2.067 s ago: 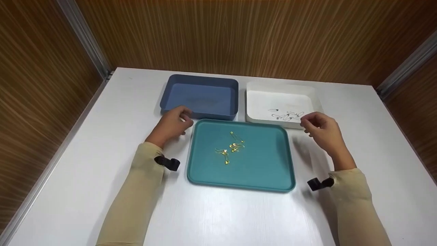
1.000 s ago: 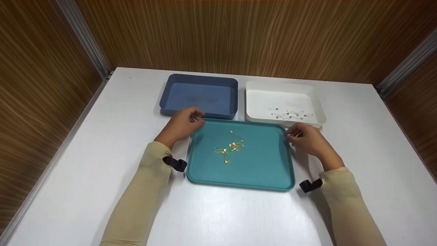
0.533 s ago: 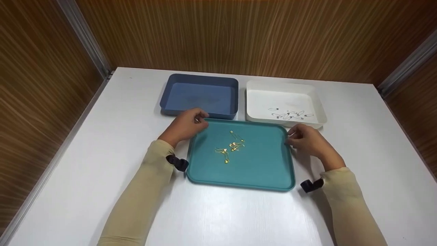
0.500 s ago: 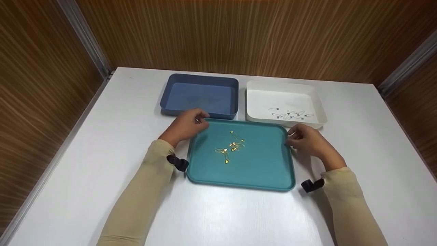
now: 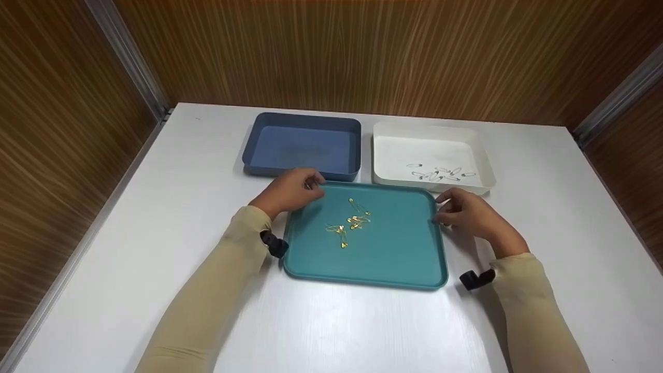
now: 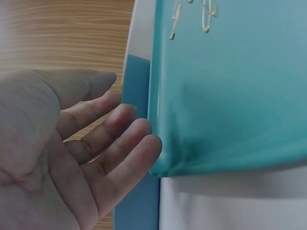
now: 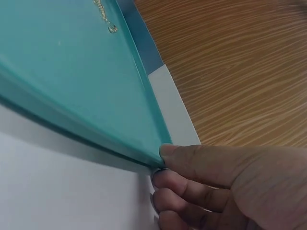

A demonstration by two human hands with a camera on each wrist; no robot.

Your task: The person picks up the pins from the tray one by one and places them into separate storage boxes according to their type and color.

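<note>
gold pins (image 5: 351,221) too small to count. left wrist view: teal tray (image 6: 230,96) cut off at right and top. right hand (image 7: 230,187): fingers curl under tray rim, tips hidden.

3 trays (image 5: 366,277) – gold pins (image 5: 349,224) (approx. 6), silver pins (image 5: 440,173) uncountable.

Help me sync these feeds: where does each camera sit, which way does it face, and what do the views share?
Head: looks forward and down at the table from the person's head; shows both sleeved forearms, left hand and right hand at the teal tray.
Left wrist: by the left palm, facing the tray's corner; open fingers show.
Right wrist: low by the right hand, facing the tray's rim; thumb and fingers at its corner.
Shared: all show the teal tray and gold pins.
</note>
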